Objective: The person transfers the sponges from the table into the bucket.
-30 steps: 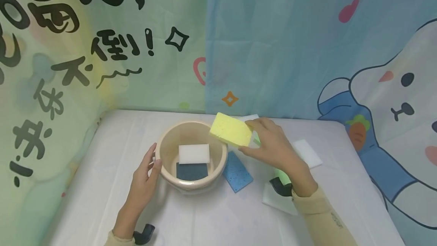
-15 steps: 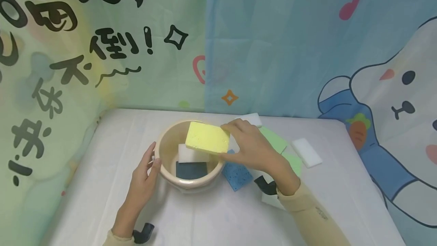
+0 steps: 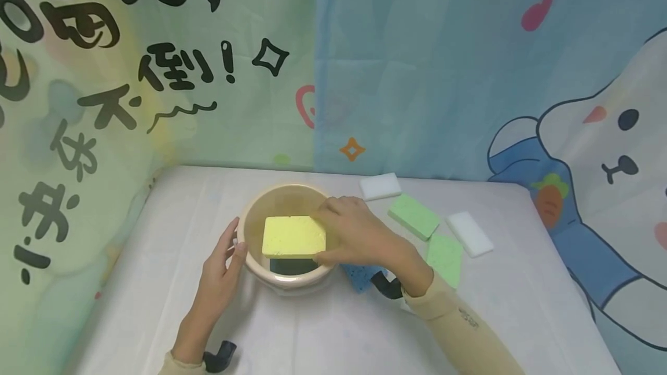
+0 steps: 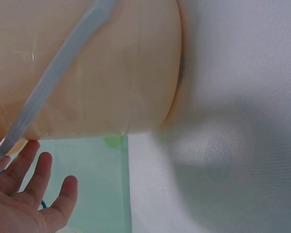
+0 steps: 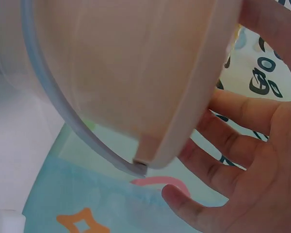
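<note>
A cream bucket (image 3: 255, 267) with a grey handle (image 4: 63, 65) stands on the table. My right hand (image 3: 359, 233) reaches over its right rim and pinches a yellow sponge (image 3: 293, 237) by the right end, inside the bucket's mouth. Below the yellow sponge a dark grey sponge (image 3: 293, 267) shows in the bucket. At the left rim my left hand (image 3: 221, 274) touches the bucket's outer side, its fingers fairly straight and spread in the left wrist view. The bucket wall hides the yellow sponge almost wholly in the right wrist view.
Right of the bucket lie a blue sponge (image 3: 359, 278), partly under my right arm, and two green sponges (image 3: 414, 217). White sponges (image 3: 380, 186) lie at the back and further right. A printed cloth (image 3: 417, 74) hangs behind the table.
My right hand has carried the yellow sponge left and down, from beside the right rim into the bucket's mouth. It now covers the white sponge there. My left hand has stayed put.
</note>
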`<state>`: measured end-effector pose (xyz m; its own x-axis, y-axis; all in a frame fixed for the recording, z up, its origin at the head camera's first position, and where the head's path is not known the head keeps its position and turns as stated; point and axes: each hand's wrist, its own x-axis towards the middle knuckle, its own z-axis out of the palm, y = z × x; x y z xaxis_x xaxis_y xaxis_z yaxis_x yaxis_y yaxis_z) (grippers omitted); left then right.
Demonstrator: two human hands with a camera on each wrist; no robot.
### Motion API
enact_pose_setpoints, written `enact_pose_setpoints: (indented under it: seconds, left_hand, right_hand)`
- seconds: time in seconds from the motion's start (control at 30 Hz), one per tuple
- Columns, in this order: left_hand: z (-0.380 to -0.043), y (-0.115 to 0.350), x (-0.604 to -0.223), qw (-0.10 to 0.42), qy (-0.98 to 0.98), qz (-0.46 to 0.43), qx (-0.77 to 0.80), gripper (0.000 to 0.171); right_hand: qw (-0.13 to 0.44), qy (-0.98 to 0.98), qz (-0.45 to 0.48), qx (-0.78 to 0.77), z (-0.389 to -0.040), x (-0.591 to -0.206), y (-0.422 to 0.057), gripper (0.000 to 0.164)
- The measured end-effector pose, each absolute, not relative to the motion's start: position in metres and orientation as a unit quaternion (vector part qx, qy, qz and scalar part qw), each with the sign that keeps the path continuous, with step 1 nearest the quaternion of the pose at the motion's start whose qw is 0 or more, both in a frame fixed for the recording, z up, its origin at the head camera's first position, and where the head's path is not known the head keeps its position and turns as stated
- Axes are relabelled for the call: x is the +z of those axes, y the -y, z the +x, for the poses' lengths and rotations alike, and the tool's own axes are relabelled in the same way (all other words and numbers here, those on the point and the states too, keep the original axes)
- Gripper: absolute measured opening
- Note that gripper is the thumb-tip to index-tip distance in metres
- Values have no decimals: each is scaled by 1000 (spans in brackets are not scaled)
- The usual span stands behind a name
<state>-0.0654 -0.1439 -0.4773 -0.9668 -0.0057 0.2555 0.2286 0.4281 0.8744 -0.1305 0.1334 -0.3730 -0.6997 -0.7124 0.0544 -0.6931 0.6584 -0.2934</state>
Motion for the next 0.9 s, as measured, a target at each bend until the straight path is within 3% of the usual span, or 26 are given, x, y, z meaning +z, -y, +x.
enact_pose_setpoints:
  seconds: [0.6, 0.9]
  left_hand:
    - [-66, 143, -478, 107, 836, -74, -533, 53]
    - [-65, 143, -476, 112, 834, -69, -536, 52]
  right_hand:
    - [107, -890, -398, -196, -136, -384, -137, 63]
    - [25, -881, -406, -242, -134, -373, -152, 31]
